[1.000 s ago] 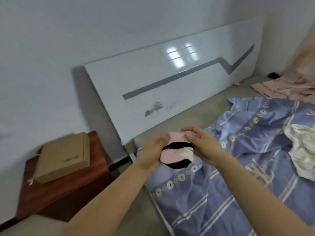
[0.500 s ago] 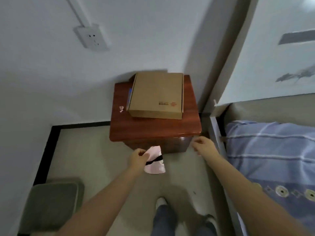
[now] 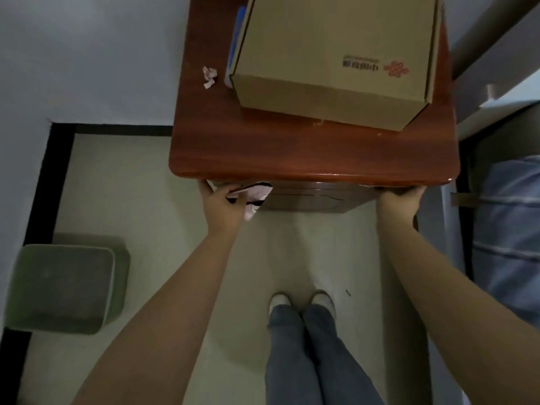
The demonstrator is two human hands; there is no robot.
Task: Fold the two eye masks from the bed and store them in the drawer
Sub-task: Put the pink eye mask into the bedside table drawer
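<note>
My left hand [image 3: 222, 205] grips the folded pink eye mask with black trim [image 3: 257, 197] against the left front corner of the reddish-brown nightstand [image 3: 292, 150]. The fingertips of that hand are tucked under the top's edge. My right hand [image 3: 399, 200] reaches under the right front corner, its fingers hidden beneath the overhang. The dark drawer front [image 3: 309, 200] shows between both hands, just below the top. I cannot tell whether the drawer is pulled out. Only one mask is visible.
A brown cardboard box [image 3: 336, 54] covers most of the nightstand top, with a small pink scrap [image 3: 209, 77] beside it. A grey-green bin [image 3: 62, 285] stands on the floor at left. The bed with blue striped bedding [image 3: 508, 229] is at right. My feet [image 3: 301, 302] stand below the nightstand.
I have turned from the bed and stepped close to the nightstand. Both hands rose to its front corners, the left still carrying the folded mask.
</note>
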